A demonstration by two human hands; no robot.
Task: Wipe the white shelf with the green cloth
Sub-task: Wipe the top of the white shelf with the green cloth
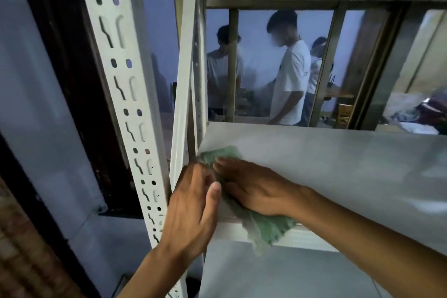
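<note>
2 bare hands and forearms

Left hand (193, 203) and right hand (254, 189): no sleeves, gloves, rings or watch up to the wrists.

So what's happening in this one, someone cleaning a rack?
Yes. A person is wiping a white shelf with a green cloth. The right hand lies flat on the cloth, pressing it to the shelf's near left corner, and part of the cloth hangs over the front edge. The left hand is at the cloth's left edge beside the perforated upright. Other people stand behind the rack.
</note>
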